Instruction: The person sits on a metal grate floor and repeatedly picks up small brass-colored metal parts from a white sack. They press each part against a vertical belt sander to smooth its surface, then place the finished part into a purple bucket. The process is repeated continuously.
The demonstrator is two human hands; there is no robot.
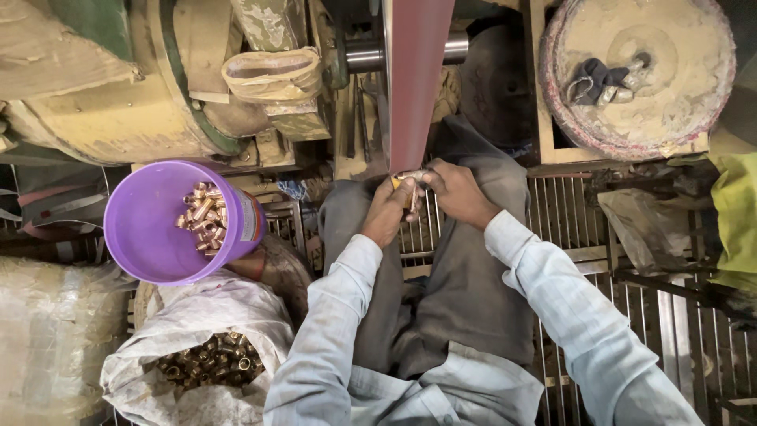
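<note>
My left hand (pixel 386 211) and my right hand (pixel 457 192) meet over my lap and together grip a small brass fitting (pixel 412 180). The fitting is held right at the lower end of a reddish-brown sanding belt (pixel 414 79), which runs up to a steel roller (pixel 364 55). Both sleeves are light blue, and my grey trousers lie under the hands. My fingers hide most of the fitting.
A purple bucket (pixel 146 237) at my left holds several brass fittings (pixel 206 217). Below it a white sack (pixel 205 331) lies open with more fittings (pixel 211 364) inside. A round dusty disc (pixel 639 71) with a dark cloth sits at the upper right. A metal grate (pixel 568 229) is underfoot.
</note>
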